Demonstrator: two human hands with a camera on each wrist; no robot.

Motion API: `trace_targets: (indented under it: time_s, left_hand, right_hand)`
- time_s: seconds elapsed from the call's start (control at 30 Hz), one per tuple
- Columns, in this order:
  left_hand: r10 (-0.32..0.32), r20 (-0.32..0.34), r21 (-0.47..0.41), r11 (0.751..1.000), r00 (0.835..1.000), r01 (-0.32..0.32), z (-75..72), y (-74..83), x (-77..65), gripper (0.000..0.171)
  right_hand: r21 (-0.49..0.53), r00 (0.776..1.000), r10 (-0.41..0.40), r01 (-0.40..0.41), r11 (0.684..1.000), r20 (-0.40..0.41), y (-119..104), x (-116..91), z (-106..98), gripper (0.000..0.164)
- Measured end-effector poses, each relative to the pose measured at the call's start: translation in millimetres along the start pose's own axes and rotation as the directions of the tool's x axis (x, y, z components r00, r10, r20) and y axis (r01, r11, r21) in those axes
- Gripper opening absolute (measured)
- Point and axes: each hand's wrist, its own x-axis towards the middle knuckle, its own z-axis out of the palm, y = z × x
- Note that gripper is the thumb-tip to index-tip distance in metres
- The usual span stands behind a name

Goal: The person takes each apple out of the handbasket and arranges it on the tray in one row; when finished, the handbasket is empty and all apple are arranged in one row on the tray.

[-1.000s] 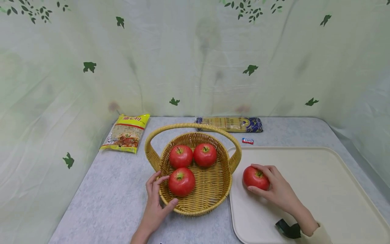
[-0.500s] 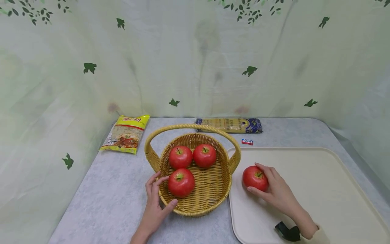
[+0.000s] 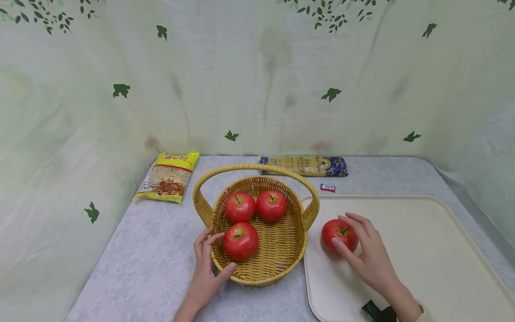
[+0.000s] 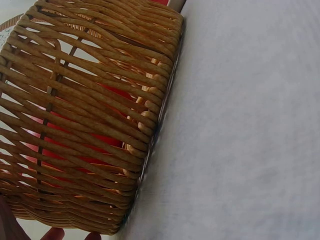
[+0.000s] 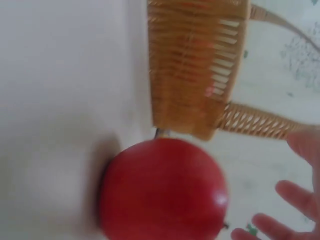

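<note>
A round wicker basket (image 3: 281,241) with an arched handle (image 3: 257,167) holds three red apples (image 3: 241,241). My left hand (image 3: 205,273) holds the basket at its near left rim, thumb and fingers spread along the edge. In the left wrist view, its fingertips (image 4: 54,234) show at the rim of the woven wall (image 4: 85,115). Another red apple (image 3: 335,235) sits on the cream tray (image 3: 422,250), right of the basket. My right hand (image 3: 370,255) is beside that apple, thumb and fingers parted. The right wrist view shows its fingers (image 5: 295,197) apart from the apple (image 5: 165,192).
A yellow-edged food bag (image 3: 166,176) lies at the back left of the grey table (image 3: 149,250). Behind the basket is a long gold and blue packet (image 3: 303,166). A small red, white and blue packet (image 3: 327,188) lies near the tray's far edge. A printed curtain (image 3: 257,80) hangs behind.
My right hand's fingers and thumb have loosened from the apple on the tray and drawn slightly to the right. The apple stays in place. My left hand and the basket have not moved.
</note>
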Motion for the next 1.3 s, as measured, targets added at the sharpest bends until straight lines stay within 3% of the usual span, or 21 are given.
trace_targets:
  time_s: [0.13, 0.3, 0.4, 0.53, 0.63, 0.77, 0.9, 1.03, 1.3]
  left_hand:
    - [0.006, 0.0, -0.001, 1.0, 1.0, -0.006, -0.2, 0.3, 0.1, 0.062]
    - [0.011, -0.002, -0.003, 1.0, 1.0, -0.011, -0.5, 0.7, 0.0, 0.062]
    - [0.013, -0.004, 0.002, 1.0, 1.0, -0.013, -0.3, 0.3, -0.1, 0.062]
    - [0.015, -0.005, 0.007, 1.0, 1.0, -0.015, -0.3, -0.1, 0.1, 0.062]
    - [0.015, -0.003, 0.008, 1.0, 1.0, -0.015, -0.4, 0.0, 0.2, 0.062]
    - [0.012, 0.003, 0.009, 1.0, 1.0, -0.012, -0.5, 0.2, 0.0, 0.063]
    - [0.006, 0.003, 0.017, 1.0, 1.0, -0.007, -0.6, 0.8, -0.6, 0.063]
    - [0.005, -0.001, 0.028, 1.0, 1.0, -0.005, -0.3, 1.5, -1.1, 0.063]
    - [0.005, 0.003, 0.043, 0.999, 1.0, -0.006, -0.6, 1.8, -0.9, 0.063]
  right_hand:
    - [0.032, 0.995, -0.073, 0.075, 0.997, -0.065, -13.0, 0.8, -3.7, 0.047]
    - [0.138, 0.988, -0.142, 0.15, 0.979, -0.064, -34.0, 2.9, -5.7, 0.044]
    - [0.207, 0.972, -0.223, 0.235, 0.95, -0.078, -46.7, 7.0, -3.4, 0.044]
    - [0.294, 0.935, -0.341, 0.355, 0.888, -0.098, -62.2, 14.6, 4.3, 0.04]
    - [0.347, 0.915, -0.394, 0.398, 0.849, -0.085, -74.1, 20.4, 12.2, 0.035]
    - [0.365, 0.893, -0.448, 0.433, 0.824, -0.047, -89.9, 30.1, 23.1, 0.031]
    - [0.378, 0.876, -0.483, 0.448, 0.81, -0.003, -103.3, 42.3, 34.8, 0.027]
    - [0.427, 0.873, -0.485, 0.423, 0.799, 0.043, -112.1, 53.4, 48.1, 0.024]
    - [0.35, 0.857, -0.482, 0.402, 0.846, 0.181, -123.3, 67.9, 67.1, 0.029]
